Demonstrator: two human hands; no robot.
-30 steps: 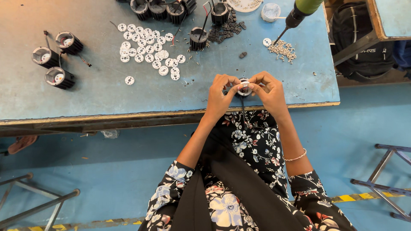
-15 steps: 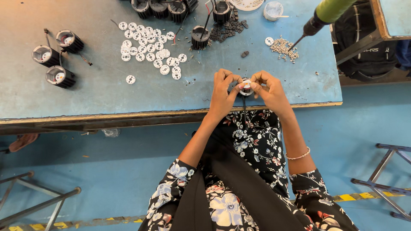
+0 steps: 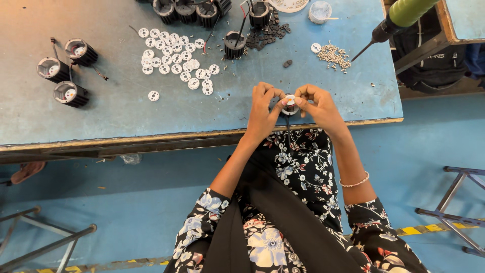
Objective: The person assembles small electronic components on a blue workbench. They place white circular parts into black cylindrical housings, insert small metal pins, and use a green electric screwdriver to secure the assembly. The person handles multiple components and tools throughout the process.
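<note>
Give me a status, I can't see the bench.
Left hand and right hand both pinch small round part with fingers. Held over table edge. Nothing blocking.

Directly ahead of the left hand [image 3: 262,108] and right hand [image 3: 316,103], bare table [image 3: 116,108] surface extends up to a black cylindrical housing [image 3: 234,44] and a small dark part [image 3: 287,63]. Ahead-left, scattered white discs [image 3: 174,55] obstruct passage. Ahead-right, a screw pile [image 3: 334,54] and an overhanging screwdriver tip [image 3: 365,48] restrict clearance.

White discs [image 3: 177,58], blue table [image 3: 126,106]
</note>
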